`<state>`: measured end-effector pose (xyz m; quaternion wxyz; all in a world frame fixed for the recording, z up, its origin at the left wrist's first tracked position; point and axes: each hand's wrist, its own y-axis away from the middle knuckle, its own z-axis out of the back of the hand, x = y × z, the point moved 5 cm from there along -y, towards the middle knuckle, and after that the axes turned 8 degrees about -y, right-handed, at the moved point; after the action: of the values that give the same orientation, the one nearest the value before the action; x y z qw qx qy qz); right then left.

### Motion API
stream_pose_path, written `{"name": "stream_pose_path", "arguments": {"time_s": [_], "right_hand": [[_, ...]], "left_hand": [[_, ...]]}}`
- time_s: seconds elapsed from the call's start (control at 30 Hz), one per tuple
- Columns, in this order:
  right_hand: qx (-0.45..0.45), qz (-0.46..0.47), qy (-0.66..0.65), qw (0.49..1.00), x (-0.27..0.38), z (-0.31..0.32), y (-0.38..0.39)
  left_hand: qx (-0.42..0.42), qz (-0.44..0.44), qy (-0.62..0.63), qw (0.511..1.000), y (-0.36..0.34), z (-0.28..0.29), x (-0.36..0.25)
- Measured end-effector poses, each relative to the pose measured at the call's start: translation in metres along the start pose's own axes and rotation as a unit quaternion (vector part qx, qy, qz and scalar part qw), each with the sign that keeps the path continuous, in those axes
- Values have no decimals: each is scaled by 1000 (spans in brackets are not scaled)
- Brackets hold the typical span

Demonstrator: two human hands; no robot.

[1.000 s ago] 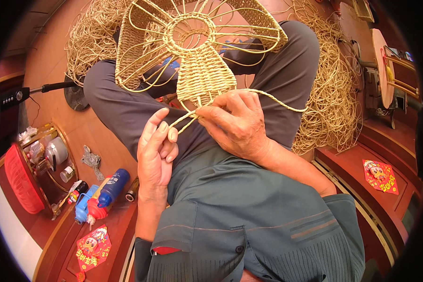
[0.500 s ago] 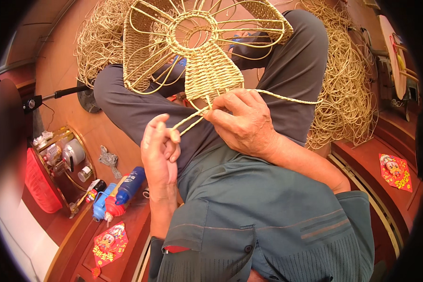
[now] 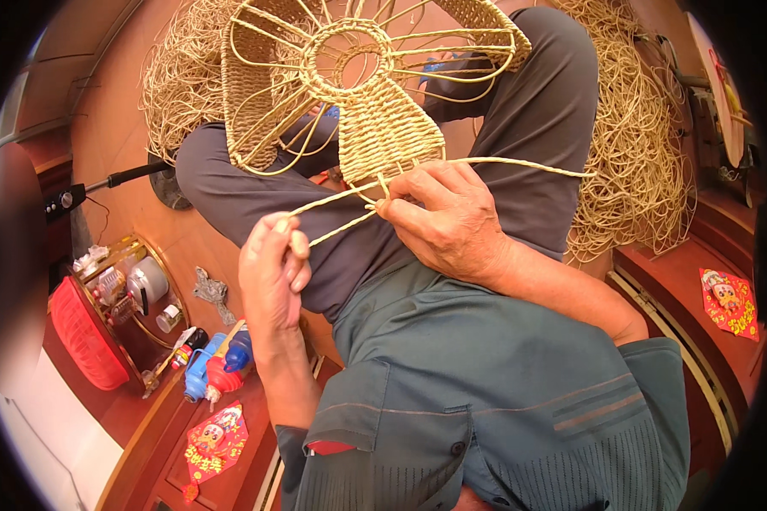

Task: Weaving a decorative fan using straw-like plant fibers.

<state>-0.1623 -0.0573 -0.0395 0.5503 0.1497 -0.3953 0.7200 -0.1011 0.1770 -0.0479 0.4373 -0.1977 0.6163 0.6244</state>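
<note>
A straw-coloured wicker frame (image 3: 392, 128) rests across my lap, with a woven ring, spokes of looped cord and a tapering panel toward me. My right hand (image 3: 443, 221) is closed at the panel's lower edge, pinching cord beside the short end strands; part of its grip is hidden behind my fingers. My left hand (image 3: 273, 260), lower left of the panel, holds a loop of twisted cord (image 3: 332, 200) in curled fingers, its two strands stretched toward my right hand. A loose cord end runs rightward over my right thigh.
Heaps of cord (image 3: 622, 145) lie either side of my knees. At left are a black pole (image 3: 128, 175), a cart (image 3: 136, 289) with containers, a red basket (image 3: 81, 336) and several bottles (image 3: 209, 366). A round board (image 3: 714, 85) stands at upper right, above wooden furniture (image 3: 656, 272).
My left hand has moved left and slightly down, drawing the cord loop out longer. My right hand and the panel appear a little farther right in view, along with the surroundings.
</note>
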Motion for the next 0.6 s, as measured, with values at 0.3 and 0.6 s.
{"name": "stream_pose_path", "arguments": {"time_s": [0.3, 0.6], "right_hand": [[-5, 6, 1, 1000, 0, 2, 2], [-21, 10, -11, 1000, -5, -1, 7]], "left_hand": [[-95, 9, 388, 917, 14, 63, 47], [-297, -301, -564, 709, 23, 18, -57]]}}
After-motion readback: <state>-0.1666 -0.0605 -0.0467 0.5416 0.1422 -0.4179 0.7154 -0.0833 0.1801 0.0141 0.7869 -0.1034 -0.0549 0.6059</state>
